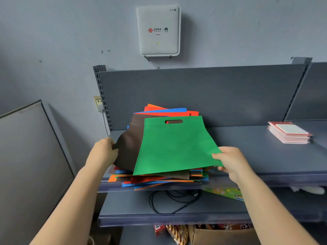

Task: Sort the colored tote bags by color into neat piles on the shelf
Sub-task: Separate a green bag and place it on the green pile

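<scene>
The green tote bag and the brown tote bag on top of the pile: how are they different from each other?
The green tote bag lies on top, fully visible; the brown tote bag sits under it, partly covered. The right hand pinches the green bag's lower right corner; the left hand grips the brown bag's left edge. The green bag's cut-out handle shows; the brown bag's does not. Both rest on the mixed pile on the shelf.

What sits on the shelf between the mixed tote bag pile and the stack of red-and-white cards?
Nothing: in the head view, bare grey shelf separates pile from cards.
</scene>
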The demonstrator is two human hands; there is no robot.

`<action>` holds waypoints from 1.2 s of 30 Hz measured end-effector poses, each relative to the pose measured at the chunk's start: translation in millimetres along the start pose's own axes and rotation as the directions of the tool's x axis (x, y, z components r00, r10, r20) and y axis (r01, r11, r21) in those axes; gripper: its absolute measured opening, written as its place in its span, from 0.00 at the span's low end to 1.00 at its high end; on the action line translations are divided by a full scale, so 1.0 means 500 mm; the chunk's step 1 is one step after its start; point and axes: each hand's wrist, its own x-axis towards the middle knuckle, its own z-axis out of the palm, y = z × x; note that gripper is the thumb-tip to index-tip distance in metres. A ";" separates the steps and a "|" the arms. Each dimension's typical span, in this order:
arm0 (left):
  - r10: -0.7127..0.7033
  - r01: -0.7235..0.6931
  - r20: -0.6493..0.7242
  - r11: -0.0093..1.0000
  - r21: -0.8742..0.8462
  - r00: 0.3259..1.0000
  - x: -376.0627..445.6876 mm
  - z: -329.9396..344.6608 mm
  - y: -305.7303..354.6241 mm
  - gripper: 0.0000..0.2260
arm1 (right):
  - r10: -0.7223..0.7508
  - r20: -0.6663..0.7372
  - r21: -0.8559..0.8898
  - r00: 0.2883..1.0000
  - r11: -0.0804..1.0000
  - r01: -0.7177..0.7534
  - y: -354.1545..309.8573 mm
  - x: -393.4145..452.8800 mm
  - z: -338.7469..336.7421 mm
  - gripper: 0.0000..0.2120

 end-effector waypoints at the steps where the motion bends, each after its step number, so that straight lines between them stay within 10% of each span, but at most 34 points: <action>1: 0.017 -0.018 -0.018 0.999 -0.036 1.000 -0.005 -0.002 -0.005 0.07 | -0.012 0.009 0.014 1.000 1.000 0.012 -0.002 -0.008 0.003 0.11; 13: -0.173 -0.099 -0.250 0.602 -0.792 0.953 -0.105 -0.049 -0.127 0.10 | -0.083 0.073 0.472 0.994 0.881 0.039 0.027 -0.120 0.054 0.15; 28: -0.630 -0.136 -0.264 0.244 -0.960 0.730 -0.462 -0.139 -0.228 0.10 | -0.194 0.405 0.653 0.894 0.746 -0.133 0.027 -0.298 0.135 0.15; 36: -0.722 -0.280 -0.382 0.264 -0.923 0.577 -0.764 -0.229 -0.293 0.10 | -0.177 0.643 0.561 0.745 0.771 -0.301 0.055 -0.469 0.191 0.14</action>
